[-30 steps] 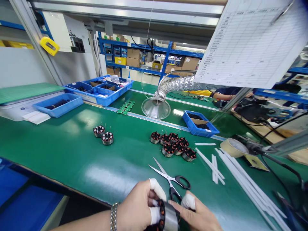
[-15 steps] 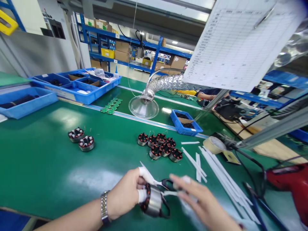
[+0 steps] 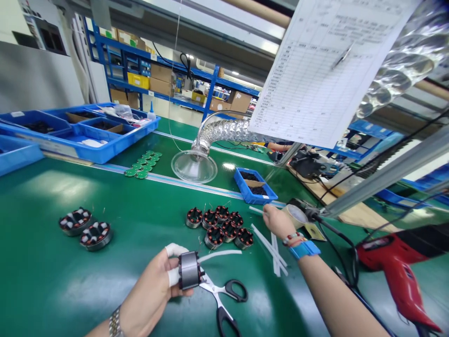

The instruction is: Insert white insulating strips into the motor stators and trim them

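A metal-ringed motor core (image 3: pixel 189 270) is held above the green tabletop (image 3: pixel 140 215) by the left hand (image 3: pixel 152 285): it is clamped between thumb and fingers, two of which are wrapped in white covers (image 3: pixel 174 277). From the core's right side a thin white strip (image 3: pixel 224 253) is seen to protrude, its far end slightly curved. The right hand (image 3: pixel 278 222) is stretched well forward, and the end of a short white piece (image 3: pixel 257 210) is covered by its fingertips — whether it is pinched or merely touched cannot be told. A blue band (image 3: pixel 304 249) is worn on that wrist.

Just beside the held core, a pair of scissors (image 3: pixel 215 289) is laid with its handles spread, the blade tips partly hidden behind the core. Seven dark cores (image 3: pixel 213 237) are clustered beyond, while two white-filled cores (image 3: pixel 95 235) are set well apart on the left. Near the right hand, loose white strips (image 3: pixel 261 236) are crossed on the surface, and a roll of tape (image 3: pixel 296 215) is placed just beside the wrist — with a blue bin (image 3: pixel 261 199) behind.
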{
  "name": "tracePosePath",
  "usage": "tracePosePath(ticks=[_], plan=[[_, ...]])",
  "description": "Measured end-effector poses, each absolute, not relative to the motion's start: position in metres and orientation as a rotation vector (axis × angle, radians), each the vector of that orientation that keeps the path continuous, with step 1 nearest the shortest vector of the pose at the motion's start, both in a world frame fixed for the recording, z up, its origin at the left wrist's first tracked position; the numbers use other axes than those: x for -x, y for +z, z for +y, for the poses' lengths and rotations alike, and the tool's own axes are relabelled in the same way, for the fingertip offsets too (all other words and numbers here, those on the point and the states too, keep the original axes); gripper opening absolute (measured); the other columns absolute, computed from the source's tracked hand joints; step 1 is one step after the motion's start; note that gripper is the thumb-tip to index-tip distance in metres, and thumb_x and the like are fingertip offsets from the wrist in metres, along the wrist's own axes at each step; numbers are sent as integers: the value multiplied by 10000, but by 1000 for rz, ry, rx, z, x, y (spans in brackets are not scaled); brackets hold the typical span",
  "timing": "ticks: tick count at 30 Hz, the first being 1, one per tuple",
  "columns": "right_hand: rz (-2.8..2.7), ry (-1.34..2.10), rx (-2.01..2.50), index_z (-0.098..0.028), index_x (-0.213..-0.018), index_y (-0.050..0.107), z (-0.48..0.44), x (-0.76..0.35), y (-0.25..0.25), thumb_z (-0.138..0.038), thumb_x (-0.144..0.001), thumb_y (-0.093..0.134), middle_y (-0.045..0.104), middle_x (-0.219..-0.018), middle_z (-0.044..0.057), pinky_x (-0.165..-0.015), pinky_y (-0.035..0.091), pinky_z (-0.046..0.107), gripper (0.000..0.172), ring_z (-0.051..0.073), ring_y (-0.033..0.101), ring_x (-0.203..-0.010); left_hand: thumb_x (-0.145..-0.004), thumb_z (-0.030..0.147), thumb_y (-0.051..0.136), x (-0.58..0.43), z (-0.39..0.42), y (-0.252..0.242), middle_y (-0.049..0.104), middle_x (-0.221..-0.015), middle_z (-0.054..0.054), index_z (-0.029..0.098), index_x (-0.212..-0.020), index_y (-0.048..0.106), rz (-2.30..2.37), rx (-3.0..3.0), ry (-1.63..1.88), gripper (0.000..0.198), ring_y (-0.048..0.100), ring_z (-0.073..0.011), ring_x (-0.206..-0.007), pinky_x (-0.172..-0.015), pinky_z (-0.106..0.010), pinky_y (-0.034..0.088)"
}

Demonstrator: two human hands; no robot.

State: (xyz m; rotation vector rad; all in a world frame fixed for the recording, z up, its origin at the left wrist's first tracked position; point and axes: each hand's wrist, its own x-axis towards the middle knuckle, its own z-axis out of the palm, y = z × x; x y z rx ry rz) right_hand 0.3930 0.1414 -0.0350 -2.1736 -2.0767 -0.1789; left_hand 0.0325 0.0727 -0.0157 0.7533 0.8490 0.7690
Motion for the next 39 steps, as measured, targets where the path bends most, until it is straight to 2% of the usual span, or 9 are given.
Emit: tracePosePath(ticks=[7, 11, 16, 21, 25, 28, 32, 35, 39], plan=[[-1912, -269, 2342, -148, -1033, 530, 73, -385, -59, -365, -837, 512, 588, -956, 39, -702, 486, 349, 293, 146, 584, -799, -685, 143, 567, -32, 69, -10, 637, -749, -37, 181, -793, 531, 851, -764, 713, 121, 574, -148, -692, -555, -239, 455], [-1911, -346, 2295, -127, -1042, 568, 33, -381, -74, -214, -831, 468, 607, -844, 60, -727, 480, 345, 249, 168, 587, -782, -709, 150, 567, -29, 67, -12, 645, -822, -42, 182, -858, 550, 834, -716, 714, 153, 591, -158, -760, -638, -272, 482], [-1932, -422, 2176, -166, -1007, 639, -3, -394, -70, -183, -788, 368, 606, -670, 61, -583, 508, 312, 348, 185, 588, -618, -721, 141, 572, -27, 68, -16, 654, -867, -38, 181, -898, 571, 757, -692, 772, 182, 609, -181, -838, -741, -306, 492], [-1912, -486, 2028, -181, -1055, 603, -17, -387, -50, -183, -772, 356, 648, -811, 93, -678, 504, 360, 375, 218, 618, -753, -708, 106, 592, -31, 68, -19, 673, -858, -36, 173, -912, 568, 778, -666, 848, 216, 633, -169, -823, -736, -279, 513], [-1888, -373, 1920, -125, -1196, 457, -25, -339, -34, -254, -855, 322, 656, -813, 92, -573, 515, 296, 389, 184, 632, -641, -677, 97, 629, -33, 65, -25, 688, -853, -67, 154, -954, 552, 818, -679, 834, 294, 665, -172, -716, -565, -197, 519], [-1969, -151, 1762, -175, -1039, 542, -32, -293, -24, -259, -879, 312, 658, -852, 72, -622, 511, 240, 292, 153, 636, -713, -656, 89, 647, -31, 54, -31, 685, -882, -83, 146, -982, 543, 858, -681, 794, 347, 668, -171, -653, -474, -166, 496], [-2168, 82, 1600, -226, -1036, 587, -38, -251, -15, -251, -892, 326, 660, -741, 34, -555, 487, 230, 299, 146, 622, -630, -677, 98, 637, -23, 33, -34, 677, -911, -90, 155, -1029, 516, 815, -687, 738, 376, 671, -191, -697, -551, -198, 515], [-2247, 89, 1638, -239, -1103, 560, -38, -235, -12, -270, -877, 398, 672, -796, 42, -569, 482, 249, 280, 165, 630, -653, -703, 124, 620, -15, 19, -28, 666, -964, -110, 168, -1068, 494, 750, -704, 694, 388, 667, -228, -770, -618, -247, 519], [-2346, 164, 1684, -233, -1027, 582, -38, -219, -9, -235, -863, 422, 678, -791, 36, -584, 486, 275, 229, 187, 640, -671, -719, 220, 621, -11, 9, -18, 656, -951, -120, 162, -1060, 504, 681, -748, 662, 365, 642, -253, -849, -685, -308, 503]])
